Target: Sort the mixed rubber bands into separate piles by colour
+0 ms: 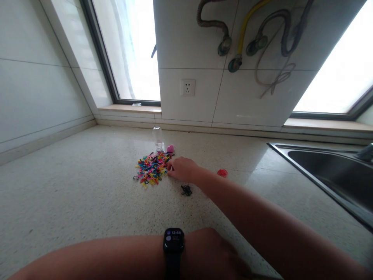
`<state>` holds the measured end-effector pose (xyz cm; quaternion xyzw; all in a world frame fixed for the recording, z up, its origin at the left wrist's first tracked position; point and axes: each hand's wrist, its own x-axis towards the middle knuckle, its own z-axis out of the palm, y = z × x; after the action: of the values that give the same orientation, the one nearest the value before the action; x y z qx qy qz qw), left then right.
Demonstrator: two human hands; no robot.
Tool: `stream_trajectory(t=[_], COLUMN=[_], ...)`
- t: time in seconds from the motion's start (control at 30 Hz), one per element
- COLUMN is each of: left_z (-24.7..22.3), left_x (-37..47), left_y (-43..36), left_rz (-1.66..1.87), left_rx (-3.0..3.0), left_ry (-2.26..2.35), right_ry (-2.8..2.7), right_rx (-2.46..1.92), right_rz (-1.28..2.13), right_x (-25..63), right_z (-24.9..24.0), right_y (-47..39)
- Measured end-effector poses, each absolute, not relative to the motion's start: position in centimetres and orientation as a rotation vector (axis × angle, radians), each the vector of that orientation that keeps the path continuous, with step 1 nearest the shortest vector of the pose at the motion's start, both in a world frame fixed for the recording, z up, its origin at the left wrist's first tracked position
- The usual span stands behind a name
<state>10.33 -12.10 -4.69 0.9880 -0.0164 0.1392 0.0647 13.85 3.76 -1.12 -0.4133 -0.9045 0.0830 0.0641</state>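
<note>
A heap of small multicoloured rubber bands (151, 168) lies on the speckled countertop. My right hand (184, 169) is at the heap's right edge, its fingers curled and their tips down by the bands; whatever they pinch is too small to make out. Close below that hand sits a little cluster of black rubber bands (186, 190). To the right, past my forearm, is a small red bunch of bands (222, 172). My left hand (211, 251), with a black watch (174, 241) on its wrist, rests low in front of me, its fingers hidden in shadow.
Behind the heap stands a clear plastic bottle (157, 138), with a pink cap-like piece (170, 148) beside it. A metal sink (320, 182) is set into the counter (87, 202) at the right. Hoses (241, 35) and a socket (188, 87) are on the back wall.
</note>
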Motion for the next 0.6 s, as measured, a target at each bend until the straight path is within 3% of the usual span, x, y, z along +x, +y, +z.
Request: stream_trajectory(t=[0.6], left_z=[-4.6], left_x=[10.3], left_y=[-12.0], left_rz=[0.448], left_rx=[2.950], left_ry=[-0.077], right_ry=[-2.642], right_rx=[-1.257], right_rz=[0.210], right_x=[18.0], right_z=[-0.5], right_y=[2.0])
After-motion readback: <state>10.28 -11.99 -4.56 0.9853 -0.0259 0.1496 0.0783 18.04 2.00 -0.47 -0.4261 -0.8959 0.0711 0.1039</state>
